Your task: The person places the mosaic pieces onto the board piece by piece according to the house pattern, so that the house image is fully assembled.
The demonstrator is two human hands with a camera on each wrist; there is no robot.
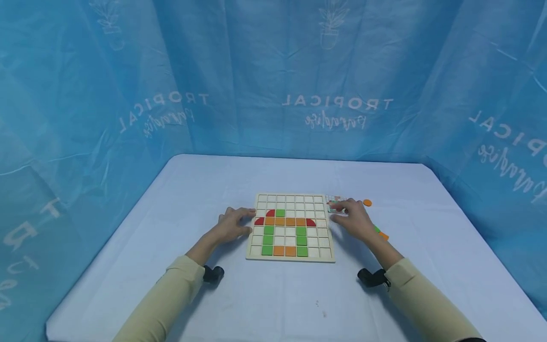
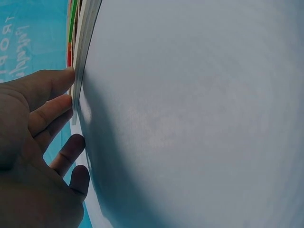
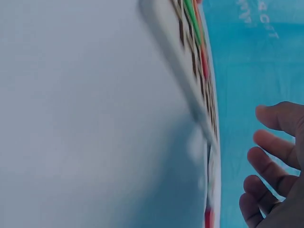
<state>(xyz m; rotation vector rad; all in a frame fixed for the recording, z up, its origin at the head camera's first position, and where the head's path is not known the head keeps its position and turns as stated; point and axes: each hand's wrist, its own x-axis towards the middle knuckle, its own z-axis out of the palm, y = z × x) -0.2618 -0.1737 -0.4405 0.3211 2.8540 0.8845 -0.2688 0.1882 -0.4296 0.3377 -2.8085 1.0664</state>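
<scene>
A pale square grid board (image 1: 260,199) lies flat on the table, with several green, orange and red tiles set in its cells. Green squares (image 1: 301,241) and orange squares (image 1: 279,221) form most of the pattern, and red rounded tiles (image 1: 310,222) stand at its sides. My left hand (image 1: 231,225) touches the board's left edge with thumb and fingertips; in the left wrist view the fingers (image 2: 50,83) reach its rim. Beside the right edge hovers my right hand (image 1: 353,220), its fingers (image 3: 270,164) spread loosely and holding nothing.
A small printed card (image 1: 335,199) lies against the board's upper right, partly covered by the right hand. Farther right are an orange disc (image 1: 367,203) and an orange piece (image 1: 384,236) near a green one, partly hidden by the forearm. Blue curtains (image 1: 273,71) surround the white table (image 1: 205,180).
</scene>
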